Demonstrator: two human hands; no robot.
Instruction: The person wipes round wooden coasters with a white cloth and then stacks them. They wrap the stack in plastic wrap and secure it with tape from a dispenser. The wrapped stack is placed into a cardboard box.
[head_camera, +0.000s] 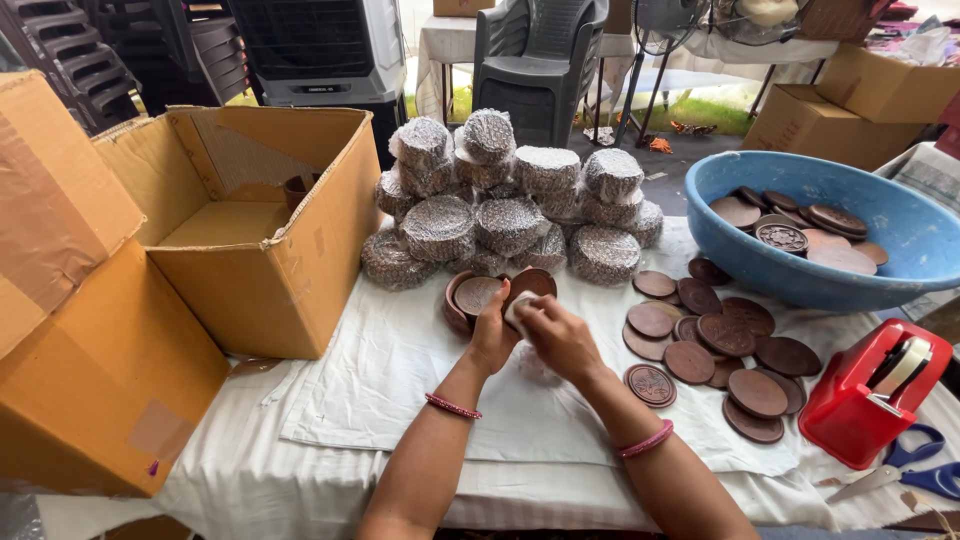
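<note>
Wrapping brown discs: partly done

Left hand (492, 335) grips a small stack of discs (478, 297) at table centre; right hand (556, 335) pinches its edge. Behind: wrapped bundles (510, 205) piled. Loose discs (715, 345) and those in the blue tub (790, 270) remain unwrapped.

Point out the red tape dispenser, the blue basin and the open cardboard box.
red tape dispenser (862, 400), head view, on its red side wall.
blue basin (800, 275), head view, on the outer front wall below the rim.
open cardboard box (255, 290), head view, on its front outer face.
</note>
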